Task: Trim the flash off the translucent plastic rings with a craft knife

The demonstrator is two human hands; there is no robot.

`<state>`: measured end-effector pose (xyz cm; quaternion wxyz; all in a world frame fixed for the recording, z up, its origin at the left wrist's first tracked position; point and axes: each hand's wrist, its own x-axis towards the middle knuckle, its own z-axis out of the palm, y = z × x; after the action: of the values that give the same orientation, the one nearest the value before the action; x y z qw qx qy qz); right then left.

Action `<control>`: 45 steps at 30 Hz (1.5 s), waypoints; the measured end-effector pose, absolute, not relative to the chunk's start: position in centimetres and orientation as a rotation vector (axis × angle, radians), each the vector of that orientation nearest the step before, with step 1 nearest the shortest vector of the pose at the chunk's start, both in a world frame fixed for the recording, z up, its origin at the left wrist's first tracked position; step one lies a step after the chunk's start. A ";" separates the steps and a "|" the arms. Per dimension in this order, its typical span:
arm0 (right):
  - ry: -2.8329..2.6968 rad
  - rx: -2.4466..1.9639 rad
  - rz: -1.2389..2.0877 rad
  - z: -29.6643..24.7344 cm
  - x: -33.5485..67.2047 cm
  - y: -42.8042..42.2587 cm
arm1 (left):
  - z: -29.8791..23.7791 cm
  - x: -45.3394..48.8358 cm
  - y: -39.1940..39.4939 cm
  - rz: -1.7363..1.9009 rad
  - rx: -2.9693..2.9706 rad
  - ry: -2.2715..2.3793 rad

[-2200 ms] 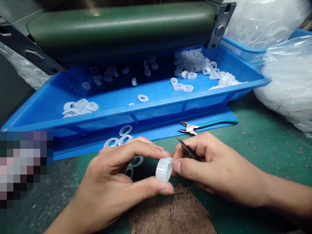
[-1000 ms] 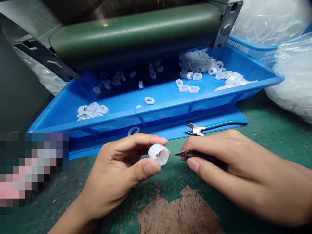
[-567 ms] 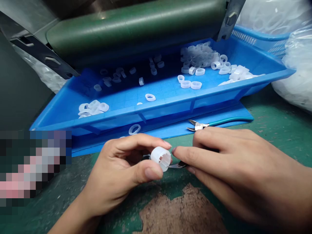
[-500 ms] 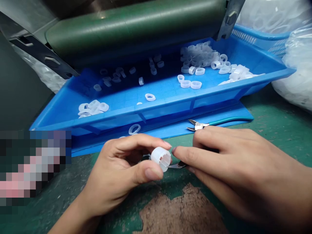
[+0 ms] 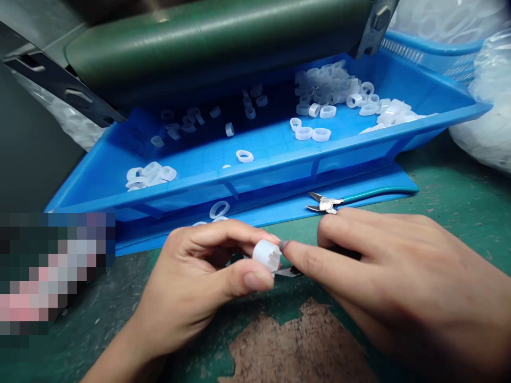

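Between the thumb and fingers of my left hand (image 5: 207,276) is a short white plastic ring (image 5: 264,254), its notched open end turned to the right. My right hand (image 5: 383,271) is closed around a small knife (image 5: 288,272); its dark handle is mostly hidden under the fingers. The blade reaches the ring's lower right edge, and my right index fingertip lies close to the rim. Just beyond the right hand, cutting pliers (image 5: 328,205) with teal handles lie with their jaws apart.
A blue tray (image 5: 271,175) holds many loose white rings (image 5: 331,85), heaped at its right. Above it runs a green roller (image 5: 215,48) on metal brackets. Plastic bags (image 5: 495,106) and a blue basket (image 5: 451,50) stand at right. A torn brown patch (image 5: 299,346) marks the green table.
The white ring has turned slightly in my left fingers and shifted a little to the right. The knife blade stays at its edge. My view has tilted slightly.
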<state>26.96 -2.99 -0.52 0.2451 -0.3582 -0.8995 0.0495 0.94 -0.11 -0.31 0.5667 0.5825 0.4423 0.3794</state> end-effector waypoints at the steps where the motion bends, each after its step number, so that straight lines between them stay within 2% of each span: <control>1: -2.453 -0.986 0.139 -0.5 27.0 -3.0 | -0.3 1.0 -0.1 0.887 1.370 1.043; 5: -2.505 -0.985 0.212 -0.4 27.3 -2.8 | -0.3 0.9 -0.2 0.896 1.354 1.052; 12: -2.370 -1.009 0.562 -0.1 27.6 -2.6 | -0.4 0.7 -0.1 0.901 1.361 1.075; 19: -1.704 -1.286 1.540 1.4 26.3 -1.7 | -0.4 0.5 -0.5 0.953 1.396 1.027; 26: -1.272 -1.069 1.998 1.1 26.0 -1.0 | -1.0 0.5 -1.3 0.940 1.427 0.881; 29: -1.184 -1.054 2.065 1.2 26.1 -0.8 | -1.0 0.6 -1.4 0.961 1.543 0.925; 39: -1.237 -1.100 1.983 1.3 26.2 -1.0 | -1.6 -0.1 -1.3 0.995 1.792 1.085; 45: -1.314 -1.174 1.892 0.9 25.9 -0.7 | -1.7 0.0 -1.0 1.036 1.941 0.965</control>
<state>25.91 -0.67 0.87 0.2745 -0.4365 -0.4886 0.7038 -0.01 -0.95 -1.65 0.3612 0.7536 0.3744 0.4019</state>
